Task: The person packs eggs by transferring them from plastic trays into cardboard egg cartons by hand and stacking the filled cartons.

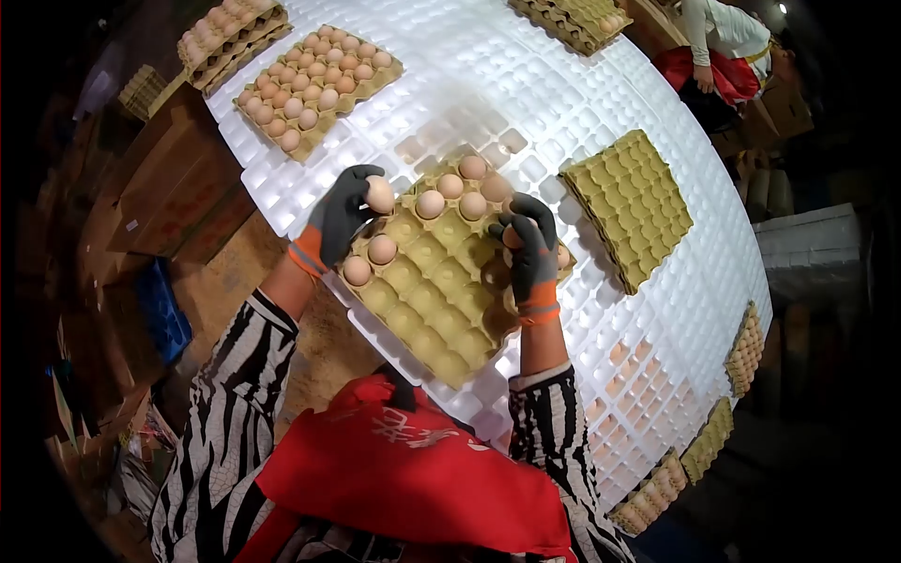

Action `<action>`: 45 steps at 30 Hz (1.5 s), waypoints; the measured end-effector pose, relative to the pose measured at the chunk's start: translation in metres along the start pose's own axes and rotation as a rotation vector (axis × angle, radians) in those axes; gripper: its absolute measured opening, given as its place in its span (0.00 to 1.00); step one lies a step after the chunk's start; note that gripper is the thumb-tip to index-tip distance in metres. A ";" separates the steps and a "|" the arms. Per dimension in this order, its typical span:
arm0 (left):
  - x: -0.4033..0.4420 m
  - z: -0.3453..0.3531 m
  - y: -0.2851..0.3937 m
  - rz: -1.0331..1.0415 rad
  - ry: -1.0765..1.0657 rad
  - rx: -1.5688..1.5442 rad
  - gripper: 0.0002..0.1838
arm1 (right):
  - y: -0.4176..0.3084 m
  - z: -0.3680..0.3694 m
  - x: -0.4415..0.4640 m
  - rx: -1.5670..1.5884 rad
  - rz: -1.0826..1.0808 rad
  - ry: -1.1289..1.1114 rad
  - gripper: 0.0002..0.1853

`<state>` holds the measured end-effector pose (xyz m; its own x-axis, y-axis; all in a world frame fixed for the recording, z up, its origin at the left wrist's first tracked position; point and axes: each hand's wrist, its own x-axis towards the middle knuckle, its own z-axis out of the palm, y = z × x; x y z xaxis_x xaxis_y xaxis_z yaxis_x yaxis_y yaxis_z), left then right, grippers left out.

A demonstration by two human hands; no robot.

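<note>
A partly filled egg tray point(427, 310) of yellowish pulp lies in front of me. Several brown eggs point(450, 186) sit in its far cups, and two more rest along its left edge. My left hand point(340, 218), in a grey glove with an orange cuff, grips an egg point(379, 195) at the tray's far left corner. Over the right side of the tray, my right hand point(535, 246) in a matching glove has its fingers curled round another egg point(512, 236). That glove partly hides the eggs near the right edge.
A white moulded sheet with cups point(460, 84) covers the work surface. A full egg tray point(314, 86) lies far left, beside stacked egg trays point(230, 42). Bare pulp trays point(631, 208) lie to the right. Another person point(727, 42) is at the far right; cardboard boxes point(178, 188) stand at left.
</note>
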<state>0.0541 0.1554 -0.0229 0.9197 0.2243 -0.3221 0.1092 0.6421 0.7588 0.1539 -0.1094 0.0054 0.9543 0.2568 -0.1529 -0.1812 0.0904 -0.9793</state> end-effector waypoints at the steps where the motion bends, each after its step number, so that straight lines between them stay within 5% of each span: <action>1: 0.005 -0.004 0.001 0.153 -0.168 0.098 0.20 | 0.010 -0.004 0.009 -0.164 -0.042 -0.007 0.18; 2: 0.005 0.013 0.009 0.129 -0.135 0.384 0.21 | -0.004 0.012 0.007 -0.730 -0.257 0.020 0.20; 4: 0.007 0.055 0.020 0.079 -0.062 0.958 0.22 | 0.000 0.029 0.019 -1.410 -0.323 -0.084 0.23; 5: 0.017 0.054 0.007 0.392 -0.241 1.400 0.26 | 0.013 0.031 0.024 -1.388 -0.303 -0.110 0.27; 8: 0.039 0.076 0.000 0.307 -0.459 2.106 0.26 | 0.016 0.014 0.030 -1.042 -0.224 -0.032 0.25; 9: 0.040 0.075 0.006 0.283 -0.464 2.012 0.25 | 0.007 0.002 0.029 -0.424 0.043 -0.055 0.25; 12: 0.033 0.073 0.024 0.275 -0.390 1.706 0.23 | -0.024 -0.023 0.030 0.183 0.033 0.013 0.22; 15: 0.044 0.062 0.024 0.508 -0.181 1.365 0.22 | -0.019 -0.038 0.063 -0.476 -0.108 -0.053 0.22; 18: 0.054 0.076 0.027 0.476 -0.073 1.630 0.25 | -0.038 -0.005 0.066 -1.511 -0.244 -0.147 0.28; 20: 0.062 0.088 0.019 0.433 -0.144 1.788 0.25 | -0.046 0.022 0.064 -1.763 -0.022 -0.273 0.24; 26: 0.091 0.080 -0.018 0.333 -0.460 1.955 0.21 | -0.030 -0.018 0.016 -1.045 -0.356 0.044 0.29; 28: 0.087 0.077 -0.024 0.294 -0.398 1.706 0.16 | -0.020 -0.041 -0.025 -0.784 -0.454 0.096 0.29; 31: 0.069 0.100 -0.006 0.477 -0.490 1.931 0.22 | 0.000 -0.078 -0.103 -0.563 -0.322 0.085 0.28; 34: 0.076 0.100 0.001 0.522 -0.463 2.052 0.25 | 0.027 -0.127 -0.178 -0.471 -0.208 0.130 0.28; 37: 0.069 0.099 0.011 0.681 -0.224 1.697 0.24 | 0.032 -0.191 -0.237 -0.388 -0.007 0.296 0.26; 39: 0.032 0.128 -0.002 0.720 -0.263 1.494 0.24 | 0.037 -0.234 -0.263 -0.470 0.054 0.424 0.22; 42: -0.041 0.187 -0.088 0.623 -0.448 1.303 0.25 | 0.057 -0.283 -0.277 -0.745 -0.008 0.501 0.24; 45: -0.103 0.242 -0.187 0.482 -0.557 1.435 0.26 | 0.045 -0.285 -0.269 -0.909 -0.070 0.430 0.26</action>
<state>0.0304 -0.1657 0.0053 0.9519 -0.2946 0.0838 -0.2659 -0.6590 0.7036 -0.0437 -0.4486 -0.0352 0.9931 -0.1060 0.0498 -0.0425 -0.7222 -0.6903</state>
